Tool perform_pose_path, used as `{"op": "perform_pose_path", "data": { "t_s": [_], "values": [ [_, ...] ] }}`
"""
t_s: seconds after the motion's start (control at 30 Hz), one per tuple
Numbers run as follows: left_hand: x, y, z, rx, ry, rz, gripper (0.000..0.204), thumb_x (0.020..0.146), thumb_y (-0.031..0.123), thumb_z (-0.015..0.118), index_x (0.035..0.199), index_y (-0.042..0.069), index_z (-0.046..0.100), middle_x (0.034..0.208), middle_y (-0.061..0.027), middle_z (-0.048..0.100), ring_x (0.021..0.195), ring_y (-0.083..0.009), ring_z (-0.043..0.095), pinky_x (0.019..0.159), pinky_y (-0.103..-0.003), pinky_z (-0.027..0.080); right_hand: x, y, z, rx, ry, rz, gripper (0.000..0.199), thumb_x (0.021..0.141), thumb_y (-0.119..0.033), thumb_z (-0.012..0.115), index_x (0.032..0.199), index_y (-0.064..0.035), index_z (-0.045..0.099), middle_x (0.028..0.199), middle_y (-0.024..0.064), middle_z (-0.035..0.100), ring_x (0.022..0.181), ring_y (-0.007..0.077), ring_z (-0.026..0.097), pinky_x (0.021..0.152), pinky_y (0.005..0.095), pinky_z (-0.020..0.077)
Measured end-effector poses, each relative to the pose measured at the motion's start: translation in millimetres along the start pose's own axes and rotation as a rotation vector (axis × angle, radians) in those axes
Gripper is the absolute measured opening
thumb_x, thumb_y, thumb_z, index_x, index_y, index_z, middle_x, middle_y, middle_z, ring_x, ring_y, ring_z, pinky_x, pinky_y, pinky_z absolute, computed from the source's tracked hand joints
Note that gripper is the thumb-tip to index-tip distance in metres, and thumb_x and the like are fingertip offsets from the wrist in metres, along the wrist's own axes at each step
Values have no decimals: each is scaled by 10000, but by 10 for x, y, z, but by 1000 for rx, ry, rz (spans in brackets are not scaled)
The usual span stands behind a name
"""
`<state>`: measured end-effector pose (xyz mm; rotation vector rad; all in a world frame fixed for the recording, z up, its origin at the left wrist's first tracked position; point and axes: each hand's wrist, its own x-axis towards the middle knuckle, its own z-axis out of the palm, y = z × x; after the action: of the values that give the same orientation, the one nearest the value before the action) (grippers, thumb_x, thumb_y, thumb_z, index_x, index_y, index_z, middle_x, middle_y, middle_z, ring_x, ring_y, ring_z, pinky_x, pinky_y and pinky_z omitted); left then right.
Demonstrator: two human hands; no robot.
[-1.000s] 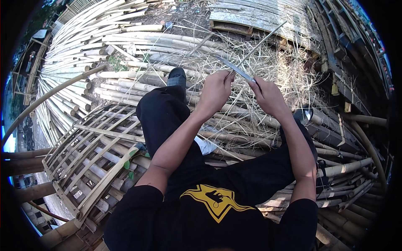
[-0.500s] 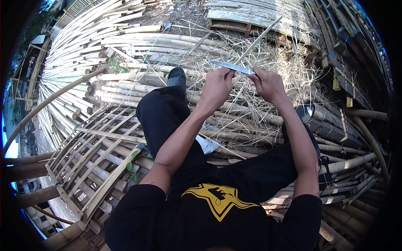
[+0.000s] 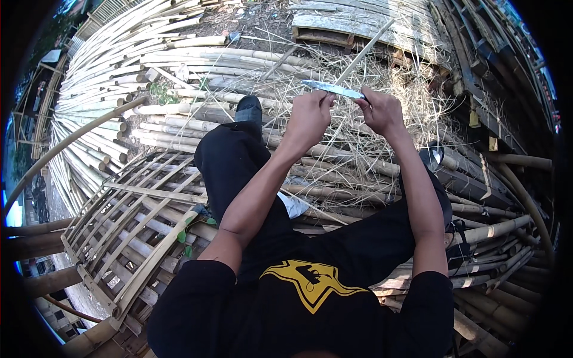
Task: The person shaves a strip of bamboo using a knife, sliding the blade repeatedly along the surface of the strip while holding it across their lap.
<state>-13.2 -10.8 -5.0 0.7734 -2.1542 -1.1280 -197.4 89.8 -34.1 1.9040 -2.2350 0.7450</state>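
Observation:
My left hand [image 3: 307, 121] is closed, thumb and fingers pinching the near end of a thin bamboo strip [image 3: 364, 55]. From there the strip slants away to the far right. Gripped in my right hand [image 3: 382, 112] is a knife [image 3: 334, 88] with a bright blade, which points left across the strip close to my left fingertips. Most of the knife's handle is hidden by the fingers. Both hands are held out over a heap of pale bamboo shavings [image 3: 352, 128], between my spread legs.
Stacked bamboo poles [image 3: 173, 56] spread over the far left. A slatted bamboo frame [image 3: 134, 224] lies at the left, with a curved pole [image 3: 74, 140] beyond it. Wooden planks [image 3: 370, 21] form a platform at the far side. More poles [image 3: 489, 232] lie at the right.
The knife and my right hand have shifted slightly away from me, and the blade has turned a little, catching more light. The strip's far end has swung slightly left.

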Motion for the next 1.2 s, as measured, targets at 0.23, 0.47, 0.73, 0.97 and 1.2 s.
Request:
{"op": "perform_pose_path", "data": {
  "t_s": [0.23,0.47,0.73,0.97,1.2],
  "values": [
    [-205,26,-202,4,-116,-93,207,903,162,562,858,-15,659,543,-117,513,464,-154,447,486,-334,370,-16,890,-575,-207,117,399,446,966,-476,368,879,-95,584,584,172,577,576,360,605,513,463,439],
    [-144,106,-134,7,-97,-128,192,919,141,548,884,-25,638,545,-107,484,479,-133,417,475,-311,347,94,681,-307,75,117,490,592,968,-501,354,692,-11,540,555,171,546,510,316,546,521,415,404],
    [-120,59,-85,-6,-76,-105,197,929,129,533,850,-28,621,542,-90,483,476,-114,406,464,-304,333,91,76,-316,683,-182,649,442,977,-471,366,762,-91,430,496,36,422,375,193,393,361,332,315],
    [-129,85,-97,-14,-86,-85,199,924,132,539,843,-33,617,540,-107,491,476,-126,439,471,-311,352,-155,-254,-254,29,-157,53,346,957,-394,454,865,-63,496,550,145,539,491,348,535,478,438,429],
    [-104,186,-4,29,-166,5,208,917,141,546,816,-27,616,543,-123,514,458,-148,442,477,-322,362,-27,919,-582,-111,141,515,432,964,-417,436,831,-19,541,606,199,577,549,391,559,532,456,434]
  ]
}}
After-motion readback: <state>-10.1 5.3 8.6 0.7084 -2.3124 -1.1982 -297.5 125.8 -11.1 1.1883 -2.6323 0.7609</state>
